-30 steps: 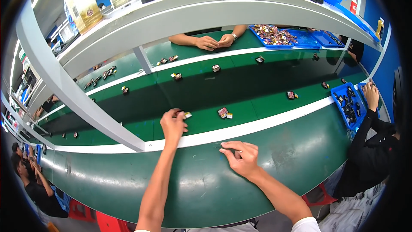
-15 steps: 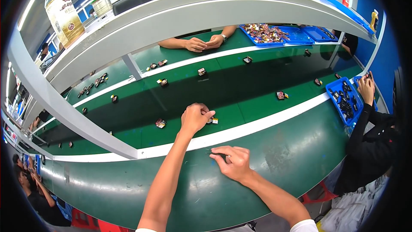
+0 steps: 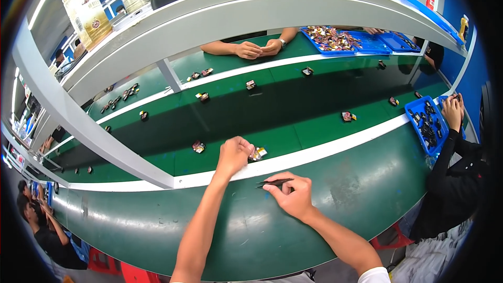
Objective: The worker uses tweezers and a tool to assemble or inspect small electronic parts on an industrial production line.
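My left hand (image 3: pixel 234 154) is over the near side of the green belt (image 3: pixel 309 132), fingers curled, tips at a small component (image 3: pixel 258 153) with a yellow-and-white piece on it. My own knuckles cover the contact, so I can't tell whether those fingers grip it or only touch it. The component is on the belt, just beyond the white rail (image 3: pixel 335 143).

My right hand (image 3: pixel 293 196): thumb and fingers closed on black tweezers (image 3: pixel 276 182), points aimed left, on my side of the rail, above the green tabletop (image 3: pixel 251 236).

Nearby on the belt: a second component (image 3: pixel 198 147) to the left of my left hand, a third (image 3: pixel 348 117) well off to the right. More sit spaced out along the far side.

Right end: blue tray (image 3: pixel 418 135) of black pieces, a co-worker's hand (image 3: pixel 451 111) just beside it. Across from me, another person's hands (image 3: pixel 259 50) are together, watch (image 3: pixel 283 43) on one wrist; near them, a far tray (image 3: pixel 338 53), also blue, heaped with mixed pieces. Grey shelf (image 3: pixel 251 15) overhead, bottle (image 3: pixel 86 13) on its left end.
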Tool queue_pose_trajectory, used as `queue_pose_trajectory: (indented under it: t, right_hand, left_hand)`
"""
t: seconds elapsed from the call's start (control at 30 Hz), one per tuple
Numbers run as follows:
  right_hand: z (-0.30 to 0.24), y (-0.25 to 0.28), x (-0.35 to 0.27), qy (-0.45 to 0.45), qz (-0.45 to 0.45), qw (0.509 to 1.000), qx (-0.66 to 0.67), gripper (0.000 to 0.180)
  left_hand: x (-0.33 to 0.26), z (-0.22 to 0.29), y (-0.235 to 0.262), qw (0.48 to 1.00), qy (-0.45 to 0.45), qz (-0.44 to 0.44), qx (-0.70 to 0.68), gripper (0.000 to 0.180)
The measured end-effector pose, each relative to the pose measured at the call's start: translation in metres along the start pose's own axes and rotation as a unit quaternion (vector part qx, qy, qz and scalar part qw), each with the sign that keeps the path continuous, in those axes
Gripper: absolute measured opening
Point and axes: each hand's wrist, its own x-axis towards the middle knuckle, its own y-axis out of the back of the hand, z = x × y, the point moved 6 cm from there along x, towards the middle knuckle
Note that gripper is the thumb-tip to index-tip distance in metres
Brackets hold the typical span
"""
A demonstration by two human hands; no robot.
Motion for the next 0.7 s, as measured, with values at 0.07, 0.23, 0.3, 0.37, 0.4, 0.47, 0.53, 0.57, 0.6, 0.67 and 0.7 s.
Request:
queue_pose_trajectory:
  t: [0.07, 0.23, 0.3, 0.37, 0.4, 0.47, 0.53, 0.57, 0.6, 0.67, 0.7]
  right_hand:
    - [0.006, 0.002, 0.0, -0.056, 0.0, 0.995, 0.086, 0.015]
    - [0.001, -0.003, 0.003, -0.19, 0.015, 0.949, 0.251, 0.015]
    - [0.007, -0.003, 0.001, -0.174, 0.013, 0.956, 0.235, 0.014]
    - [0.0, 0.0, 0.003, -0.143, 0.021, 0.976, 0.164, 0.013]
    - [-0.001, 0.001, 0.004, -0.134, 0.023, 0.98, 0.146, 0.012]
    - [-0.003, 0.001, 0.005, -0.118, 0.016, 0.987, 0.106, 0.012]
    - [-0.003, 0.001, 0.006, -0.101, 0.012, 0.993, 0.067, 0.012]
    - [-0.001, 0.0, 0.005, -0.087, 0.007, 0.995, 0.043, 0.012]
    - [-0.001, 0.0, 0.005, -0.074, 0.002, 0.997, 0.018, 0.012]
    - [-0.006, 0.0, 0.006, -0.06, 0.0, 0.998, -0.005, 0.013]
    - [-0.01, 0.0, 0.006, -0.045, 0.0, 0.999, -0.028, 0.013]
  left_hand:
    - [-0.031, 0.004, -0.001, 0.998, 0.014, 0.008, -0.063, 0.012]
    - [-0.1, -0.008, -0.003, 0.972, 0.029, 0.069, -0.225, 0.018]
    - [-0.108, -0.019, -0.011, 0.969, 0.025, 0.062, -0.239, 0.022]
    - [-0.111, -0.025, -0.016, 0.96, 0.012, 0.082, -0.267, 0.02]
    - [-0.112, -0.024, -0.016, 0.963, 0.005, 0.087, -0.254, 0.019]
    - [-0.114, -0.022, -0.016, 0.961, 0.002, 0.088, -0.262, 0.017]
    - [-0.114, -0.022, -0.016, 0.959, -0.001, 0.087, -0.268, 0.016]
    - [-0.115, -0.023, -0.016, 0.96, -0.007, 0.091, -0.263, 0.015]
    - [-0.116, -0.023, -0.016, 0.961, -0.014, 0.095, -0.258, 0.014]
    - [-0.117, -0.02, -0.015, 0.962, -0.016, 0.098, -0.254, 0.014]
    - [-0.117, -0.018, -0.014, 0.963, -0.02, 0.1, -0.248, 0.014]
